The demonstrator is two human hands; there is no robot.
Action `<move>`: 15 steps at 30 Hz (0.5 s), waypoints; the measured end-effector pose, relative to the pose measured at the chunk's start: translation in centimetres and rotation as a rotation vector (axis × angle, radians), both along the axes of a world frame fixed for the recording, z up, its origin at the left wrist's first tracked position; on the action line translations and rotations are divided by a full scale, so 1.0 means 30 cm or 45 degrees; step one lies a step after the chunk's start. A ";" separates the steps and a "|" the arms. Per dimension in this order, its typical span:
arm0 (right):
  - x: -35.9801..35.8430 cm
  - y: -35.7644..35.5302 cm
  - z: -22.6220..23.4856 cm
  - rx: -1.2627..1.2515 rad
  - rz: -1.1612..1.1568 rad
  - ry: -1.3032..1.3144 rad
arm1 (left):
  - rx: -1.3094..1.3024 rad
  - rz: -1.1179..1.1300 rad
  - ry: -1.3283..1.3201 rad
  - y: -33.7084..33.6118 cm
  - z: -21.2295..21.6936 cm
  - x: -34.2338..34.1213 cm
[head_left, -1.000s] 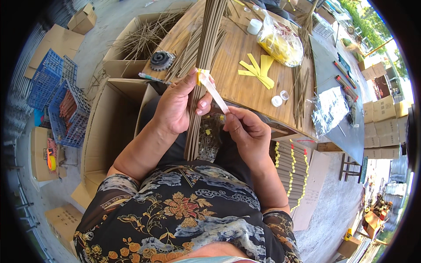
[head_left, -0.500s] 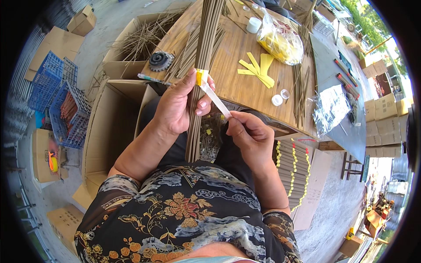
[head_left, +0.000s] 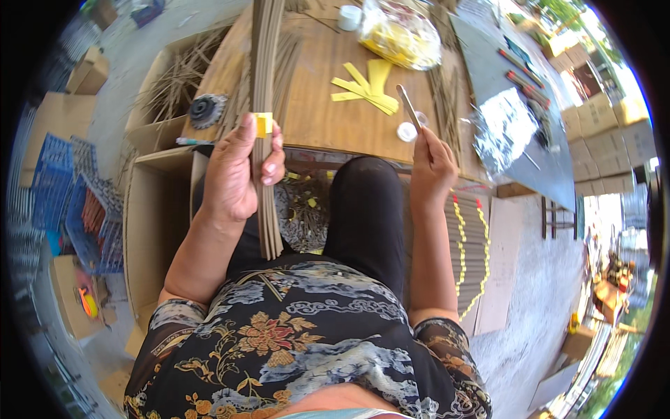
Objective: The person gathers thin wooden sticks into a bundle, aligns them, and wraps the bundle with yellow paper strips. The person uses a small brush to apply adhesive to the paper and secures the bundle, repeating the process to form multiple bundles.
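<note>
Far left: blue plastic crates (head_left: 73, 209) of open lattice, beside plain brown cardboard boxes (head_left: 150, 230) with raw folded flaps. Further in, a large carton (head_left: 174, 84) heaped with loose, straw-thin brown sticks, and a dark ribbed round spool (head_left: 207, 109) at the corner of the worn wooden table (head_left: 317, 119). Left hand (head_left: 237, 174) clenched around a long, tight bundle of thin sticks (head_left: 264, 91), dull olive-brown and straight, held upright from the lap up over the table's near edge; thumb and fingers (head_left: 273, 157) wrapped about it just under a narrow band of yellow tape (head_left: 263, 124) circling the bundle. Lower end of the bundle fanned slightly against a dark trouser leg (head_left: 366, 216). On the table past it, flat yellow paper strips (head_left: 366, 87), long and blunt-ended, splayed in a loose fan; above them a white cap-like pot (head_left: 349, 17) and a crinkled clear bag (head_left: 401, 35) with yellow contents. Right hand (head_left: 433, 164) raised well apart from the bundle, fingers pinched on a slim pale strip (head_left: 408, 108) that slants up and to the left over the table edge, near two small round clear lids (head_left: 412, 126). Further right, loose stick bundles (head_left: 443, 91) lying lengthwise, then crumpled shiny foil (head_left: 506, 129) on a smooth grey sheet (head_left: 551, 174). Below the table, ribbed corrugated panels (head_left: 464, 251) edged with yellow marks; far right, stacked cardboard boxes (head_left: 614, 140).
</note>
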State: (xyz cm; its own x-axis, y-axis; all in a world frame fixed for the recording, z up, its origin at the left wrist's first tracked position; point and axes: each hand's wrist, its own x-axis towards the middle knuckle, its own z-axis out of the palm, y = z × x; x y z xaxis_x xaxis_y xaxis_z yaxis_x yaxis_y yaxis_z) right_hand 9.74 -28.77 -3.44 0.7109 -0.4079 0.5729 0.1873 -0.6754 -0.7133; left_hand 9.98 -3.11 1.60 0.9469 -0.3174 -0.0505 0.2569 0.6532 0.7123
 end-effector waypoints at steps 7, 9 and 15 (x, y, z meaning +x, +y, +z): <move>0.129 -0.113 -0.265 -0.096 -0.128 0.069 | 0.114 -0.005 0.040 -0.056 -0.019 0.010; 0.139 -0.121 -0.283 -0.213 -0.113 0.100 | 0.088 -0.044 0.071 -0.071 -0.026 0.017; 0.145 -0.123 -0.269 -0.433 -0.184 0.275 | 0.157 -0.014 0.080 -0.099 -0.022 0.004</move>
State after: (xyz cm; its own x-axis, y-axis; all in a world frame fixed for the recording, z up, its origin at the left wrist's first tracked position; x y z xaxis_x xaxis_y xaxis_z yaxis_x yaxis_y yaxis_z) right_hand 14.08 -32.47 -11.50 0.7786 -0.3258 0.5363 -0.0559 -0.8872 -0.4579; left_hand 10.11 -6.09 0.94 0.9371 -0.3158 -0.1487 0.3104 0.5586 0.7692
